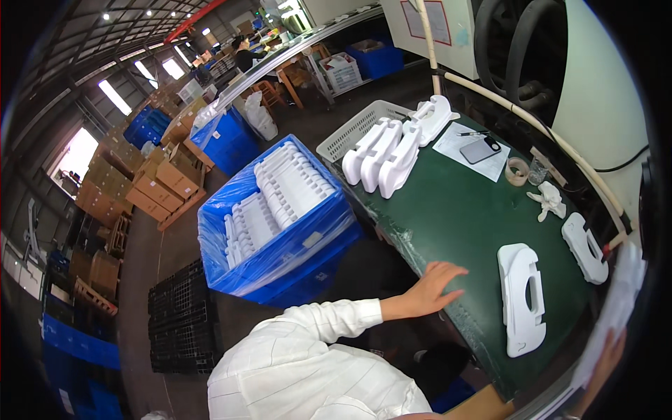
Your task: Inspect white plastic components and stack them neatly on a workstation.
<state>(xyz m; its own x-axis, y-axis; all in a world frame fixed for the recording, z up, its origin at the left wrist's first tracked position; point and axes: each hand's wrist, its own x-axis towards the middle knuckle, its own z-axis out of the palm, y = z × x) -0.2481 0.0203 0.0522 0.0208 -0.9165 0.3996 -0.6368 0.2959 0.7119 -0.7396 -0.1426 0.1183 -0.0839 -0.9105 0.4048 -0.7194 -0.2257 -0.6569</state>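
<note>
There's your white plastic part flat on the green bench, probably for steadiness, and just left of it your left hand hovers at the edge, fingers loosely spread, holding nothing! Off to that part's right, your right hand meets a pale, sheet-like surface; I can't tell whether it grips. Beyond the part, a white row stands on edge, likely saving room.

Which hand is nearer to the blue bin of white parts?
Left: the left hand is at the edge of the green table, right of the blue bin; the right hand is much farther right.
</note>
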